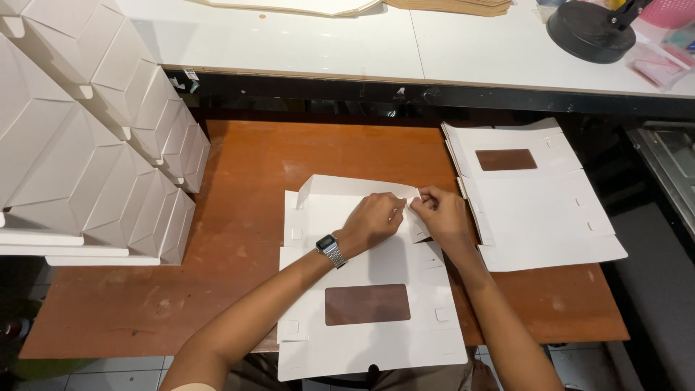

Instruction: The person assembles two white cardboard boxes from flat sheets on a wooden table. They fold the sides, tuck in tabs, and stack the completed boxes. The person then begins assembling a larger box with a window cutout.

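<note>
Lying flat under both hands is one white box blank with a rectangular window cut in it, through which the brown worktop shows. Its far flap is folded up. The left hand and the right hand meet at that flap's right corner, fingertips together, pinching a small tab of the card between them. A metal watch sits on the left wrist.

Just right of the right hand, one stack of flat blanks of the same kind rests on the worktop, its top sheet also showing a window. Well left of the left hand, folded white boxes are stacked in rows on their sides; at least eight show, and the exact count cannot be told because the stack runs out of view.

Beyond the hands, past a dark gap, a white table carries more flat card at its far edge, one round black lamp base and a pink basket at the far right. Pale floor tiles show below the worktop's near edge.
</note>
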